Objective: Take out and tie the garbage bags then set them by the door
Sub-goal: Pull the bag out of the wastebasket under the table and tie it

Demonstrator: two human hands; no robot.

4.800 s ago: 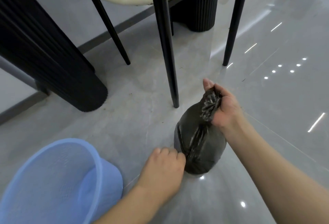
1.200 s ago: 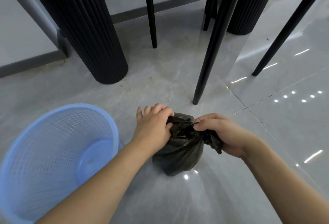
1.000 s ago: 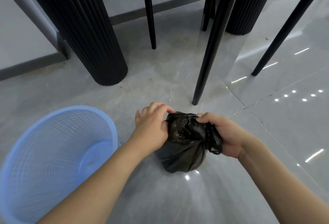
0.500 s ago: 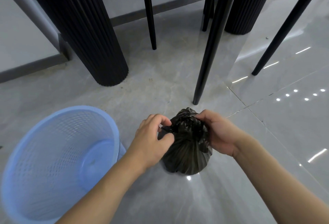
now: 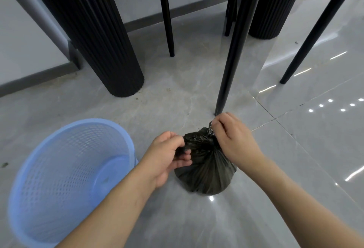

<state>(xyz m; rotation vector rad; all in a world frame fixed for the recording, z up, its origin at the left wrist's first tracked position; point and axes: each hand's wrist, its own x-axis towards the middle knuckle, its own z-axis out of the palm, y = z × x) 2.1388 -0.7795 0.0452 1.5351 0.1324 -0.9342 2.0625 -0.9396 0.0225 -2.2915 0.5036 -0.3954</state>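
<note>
Small black crinkled plastic garbage bag (image 5: 204, 171), upright on the grey tiled floor (image 5: 295, 149) beside an empty blue mesh plastic bin (image 5: 65, 171), neck uppermost between both hands: left hand (image 5: 169, 157) and right hand (image 5: 234, 139) each pinched closed on the gathered neck, equally near; no legible markings.

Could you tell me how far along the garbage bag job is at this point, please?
Done: the black garbage bag is out of the blue basket, which holds no bag, and stands on the floor beside it. In hand: the left hand and right hand each pinch part of the gathered neck, working the knot. Left: finishing the tie and setting the bag by the door, which is not in view.
</note>
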